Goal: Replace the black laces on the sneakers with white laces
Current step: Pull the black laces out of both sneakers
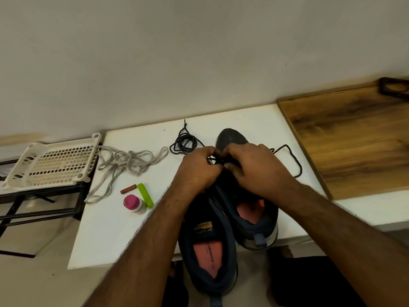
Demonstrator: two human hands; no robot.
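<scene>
We are observing two dark sneakers (221, 229) sitting on the white surface (124, 229). Over the far sneaker, both hands (199, 169) (254, 167) are pinching its black lace (294, 160). White laces (126, 165) are lying left of the sneakers.

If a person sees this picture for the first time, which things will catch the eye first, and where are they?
First, the left hand and right hand meeting mid-table, pinching a thin black lace on the right one of two dark navy sneakers with pink insoles. Next, the loose pale grey-white flat laces tangled on the white table to the left, with a coiled black lace lying behind the hands.
</scene>
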